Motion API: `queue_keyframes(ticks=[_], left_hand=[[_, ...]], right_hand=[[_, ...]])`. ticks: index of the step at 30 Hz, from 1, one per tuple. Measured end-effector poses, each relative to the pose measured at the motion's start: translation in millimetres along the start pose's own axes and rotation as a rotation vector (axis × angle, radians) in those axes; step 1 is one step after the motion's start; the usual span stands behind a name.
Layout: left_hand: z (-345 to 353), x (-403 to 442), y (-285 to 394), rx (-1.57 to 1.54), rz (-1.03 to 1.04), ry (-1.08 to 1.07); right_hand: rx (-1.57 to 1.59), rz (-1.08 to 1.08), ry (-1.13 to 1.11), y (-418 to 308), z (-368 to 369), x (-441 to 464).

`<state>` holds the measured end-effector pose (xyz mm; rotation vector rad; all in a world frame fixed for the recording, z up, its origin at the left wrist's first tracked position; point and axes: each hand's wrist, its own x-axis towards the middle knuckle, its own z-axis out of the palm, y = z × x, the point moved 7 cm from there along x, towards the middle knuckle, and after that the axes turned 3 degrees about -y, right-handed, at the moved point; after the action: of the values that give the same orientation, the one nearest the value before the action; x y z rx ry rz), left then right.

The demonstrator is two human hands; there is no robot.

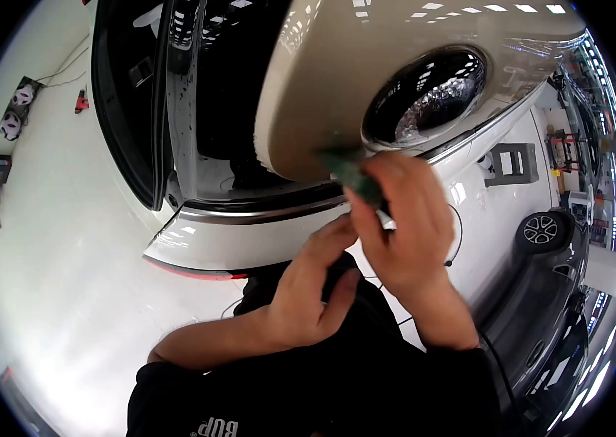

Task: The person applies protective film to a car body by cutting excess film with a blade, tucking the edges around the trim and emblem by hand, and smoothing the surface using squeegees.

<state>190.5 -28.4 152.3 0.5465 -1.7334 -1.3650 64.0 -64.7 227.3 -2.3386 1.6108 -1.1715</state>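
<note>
My right hand is closed around a dark green hand tool, smeared by motion. The exact kind of tool cannot be made out. Its far end reaches the lower edge of a glossy beige car panel, just left of an oval lamp with a clear lens. Below and left of it is my left hand, thumb apart and fingers stretched towards the right wrist. Nothing shows in the left hand. Under both hands runs a white car body part with a bright trim strip and a red lower edge.
Left of the panel is a dark opening framed by black seals. A red tool lies on the white floor. At right stand a grey step stool and a dark grey car. A black cable hangs beside my right arm.
</note>
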Motion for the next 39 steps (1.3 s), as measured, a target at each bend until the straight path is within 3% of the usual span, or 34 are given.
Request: queue_keyframes(ticks=[2,5,10,13,15,17,20,24,27,30,33,39], left_hand=[[1.2,-25.1,-26.7,-0.174,-0.080,0.113],[-4.3,-37.0,-35.8,-0.242,-0.198,0.196],[-25.4,-38.7,-18.5,0.099,-0.168,0.241],[-41.5,-22.5,-0.2,0.282,-0.062,0.316],[-44.9,-14.4,12.1,0.385,0.030,0.376],[-39.4,-9.7,21.6,0.532,0.239,0.365],[-35.5,3.1,28.4,0.608,0.326,0.325],[-27.0,17.5,25.9,0.313,0.512,0.383],[-26.3,19.5,20.4,-0.042,0.488,0.330],[-25.2,30.1,15.7,-0.308,0.323,0.242],[-28.2,29.7,2.9,-0.395,0.299,0.214],[-34.7,30.8,-0.3,-0.479,0.250,0.123]], right_hand=[[0.067,0.058,-0.133,4.8,16.9,-23.5],[0.220,0.240,-0.092,0.6,18.9,-48.3],[0.322,0.282,-0.077,-13.8,25.3,-51.3],[0.189,0.178,0.155,-16.7,18.6,-60.3],[0.236,0.135,0.053,-25.7,20.7,-55.5],[0.359,0.173,0.071,-26.5,25.7,-49.8],[0.458,0.246,0.106,-21.9,23.9,-36.2],[0.283,0.087,0.269,-32.1,-2.3,-10.4],[0.043,-0.055,0.399,-42.2,-16.1,6.6],[-0.100,-0.032,0.361,-37.8,-5.6,17.2],[-0.186,-0.080,0.377,-41.2,-1.0,23.2],[-0.059,0.000,0.480,-30.4,10.0,11.6]])
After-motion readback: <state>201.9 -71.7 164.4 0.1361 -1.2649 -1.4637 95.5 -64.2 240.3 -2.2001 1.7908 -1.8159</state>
